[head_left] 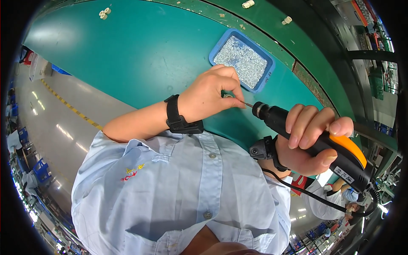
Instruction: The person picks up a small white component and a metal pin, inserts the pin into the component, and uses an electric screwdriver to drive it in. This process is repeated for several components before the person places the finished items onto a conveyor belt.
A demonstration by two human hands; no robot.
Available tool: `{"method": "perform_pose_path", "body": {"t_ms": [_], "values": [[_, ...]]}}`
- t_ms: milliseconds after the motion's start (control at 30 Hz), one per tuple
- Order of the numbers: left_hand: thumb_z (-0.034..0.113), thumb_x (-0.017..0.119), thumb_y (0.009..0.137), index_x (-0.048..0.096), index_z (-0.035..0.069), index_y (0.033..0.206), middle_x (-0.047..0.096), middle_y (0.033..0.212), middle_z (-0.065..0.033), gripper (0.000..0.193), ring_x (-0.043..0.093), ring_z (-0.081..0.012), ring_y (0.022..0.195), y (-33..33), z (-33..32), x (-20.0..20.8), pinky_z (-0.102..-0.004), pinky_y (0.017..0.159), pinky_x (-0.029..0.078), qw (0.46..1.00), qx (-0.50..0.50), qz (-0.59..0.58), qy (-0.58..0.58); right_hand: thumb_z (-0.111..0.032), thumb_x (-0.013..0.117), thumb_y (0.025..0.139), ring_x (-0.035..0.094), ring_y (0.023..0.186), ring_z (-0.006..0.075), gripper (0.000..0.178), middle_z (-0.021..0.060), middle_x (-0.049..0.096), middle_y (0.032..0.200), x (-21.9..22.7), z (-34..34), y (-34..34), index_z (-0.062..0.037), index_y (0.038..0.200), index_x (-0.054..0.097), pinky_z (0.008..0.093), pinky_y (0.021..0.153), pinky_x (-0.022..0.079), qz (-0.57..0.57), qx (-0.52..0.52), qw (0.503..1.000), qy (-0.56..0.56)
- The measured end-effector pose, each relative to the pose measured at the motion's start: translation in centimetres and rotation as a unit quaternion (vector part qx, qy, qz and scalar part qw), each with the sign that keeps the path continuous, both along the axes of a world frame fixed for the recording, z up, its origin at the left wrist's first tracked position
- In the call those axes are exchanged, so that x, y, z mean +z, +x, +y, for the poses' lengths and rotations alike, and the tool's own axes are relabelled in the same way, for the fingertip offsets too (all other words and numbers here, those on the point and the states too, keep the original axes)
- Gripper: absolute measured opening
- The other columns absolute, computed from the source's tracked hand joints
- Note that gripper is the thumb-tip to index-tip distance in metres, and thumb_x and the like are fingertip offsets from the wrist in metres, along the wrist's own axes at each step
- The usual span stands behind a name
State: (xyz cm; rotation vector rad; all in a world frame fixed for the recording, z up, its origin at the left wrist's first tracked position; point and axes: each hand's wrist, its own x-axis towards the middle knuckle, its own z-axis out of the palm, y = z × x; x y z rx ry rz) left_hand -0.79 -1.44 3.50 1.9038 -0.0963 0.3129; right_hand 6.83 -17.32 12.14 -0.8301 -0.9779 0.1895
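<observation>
My right hand is wrapped round a black and orange electric screwdriver, held tilted with its bit pointing left. The thin bit reaches the fingertips of my left hand. Thumb and forefinger of that hand are pinched together at the bit's tip; whatever is between them is too small to name. A small pale thing shows partly inside the curled left fingers. Just beyond this hand lies a blue tray filled with small silver pieces that look like screws.
The green tabletop stretches away to the left. Small cream cylindrical parts lie at its far left, with another on the green ledge behind. A black cable loops from the screwdriver past my right wrist. Another person is at lower right.
</observation>
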Motion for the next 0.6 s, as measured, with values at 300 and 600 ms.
{"method": "perform_pose_path", "body": {"t_ms": [300,600], "values": [[0.013,0.073,0.066,0.065,0.007,0.083,0.057,0.083,-0.0023,0.020,0.052,-0.0228,0.086,-0.3,0.0,-0.8,-0.0336,0.078,0.043,0.996,0.032,-0.020,0.075,-0.033,0.064,0.082,0.048,0.047,0.0144,0.039,0.0028,0.048,0.061,-0.9,0.2,-0.3,-0.0058,0.099,0.043,0.0274,0.047,0.040,0.014,-0.045,0.996,-0.074],[0.008,0.071,0.069,0.064,0.005,0.091,0.061,0.085,-0.0070,0.024,0.059,-0.0233,0.077,-0.8,0.3,-3.6,-0.0318,0.069,0.049,0.989,-0.057,0.132,0.018,-0.029,0.064,0.082,0.047,0.046,0.0141,0.035,0.0020,0.046,0.057,-2.5,1.2,-0.5,-0.0043,0.095,0.043,0.0273,0.045,0.040,0.072,-0.067,0.989,-0.110]]}}
